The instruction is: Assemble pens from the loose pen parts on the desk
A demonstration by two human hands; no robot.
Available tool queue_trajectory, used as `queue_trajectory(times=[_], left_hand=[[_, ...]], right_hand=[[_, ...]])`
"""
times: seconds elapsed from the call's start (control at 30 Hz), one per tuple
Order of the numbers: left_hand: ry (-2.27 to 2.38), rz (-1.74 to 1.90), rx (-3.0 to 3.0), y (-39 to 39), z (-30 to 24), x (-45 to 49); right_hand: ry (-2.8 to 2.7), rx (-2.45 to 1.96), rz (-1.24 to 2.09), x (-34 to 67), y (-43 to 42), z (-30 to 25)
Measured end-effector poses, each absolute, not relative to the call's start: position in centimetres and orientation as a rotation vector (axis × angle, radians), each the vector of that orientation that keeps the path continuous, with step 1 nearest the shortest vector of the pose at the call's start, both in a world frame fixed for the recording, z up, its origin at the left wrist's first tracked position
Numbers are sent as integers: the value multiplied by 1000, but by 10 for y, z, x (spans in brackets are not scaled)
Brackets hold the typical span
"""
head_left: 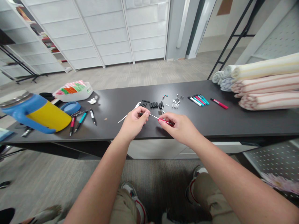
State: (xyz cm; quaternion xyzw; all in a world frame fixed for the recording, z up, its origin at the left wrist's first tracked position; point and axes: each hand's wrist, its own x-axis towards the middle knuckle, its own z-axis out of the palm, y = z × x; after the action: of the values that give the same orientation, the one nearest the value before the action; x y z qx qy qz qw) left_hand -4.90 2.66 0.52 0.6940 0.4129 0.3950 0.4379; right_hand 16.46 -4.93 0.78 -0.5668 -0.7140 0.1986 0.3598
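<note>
Over the front edge of the dark table, my left hand (135, 119) pinches a small black pen part, mostly hidden by the fingers. My right hand (178, 126) is closed around a red pen barrel (165, 120). A thin pale refill (154, 116) spans the gap between the two hands, in line with the barrel. Just beyond my hands lie several black grip sleeves (156, 105), small silver pen tips (175, 105) and springs or clips too small to tell. White refills (125, 117) lie partly behind my left hand.
On the right are red, white and teal pen barrels (198, 100), a lone red barrel (219, 103) and rolled striped fabrics (266, 84). At left, whole pens (81, 120), a blue-yellow mug (37, 113), a blue lid (70, 107) and a white basket (86, 92) of colourful packets stand on the table (112, 129).
</note>
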Motion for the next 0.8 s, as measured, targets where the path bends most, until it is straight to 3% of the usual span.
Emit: queue_trajectory(times=[0.8], left_hand=[[1007, 954, 1703, 26, 5, -48]], right_hand=[[-1828, -1453, 529, 166, -49, 7]])
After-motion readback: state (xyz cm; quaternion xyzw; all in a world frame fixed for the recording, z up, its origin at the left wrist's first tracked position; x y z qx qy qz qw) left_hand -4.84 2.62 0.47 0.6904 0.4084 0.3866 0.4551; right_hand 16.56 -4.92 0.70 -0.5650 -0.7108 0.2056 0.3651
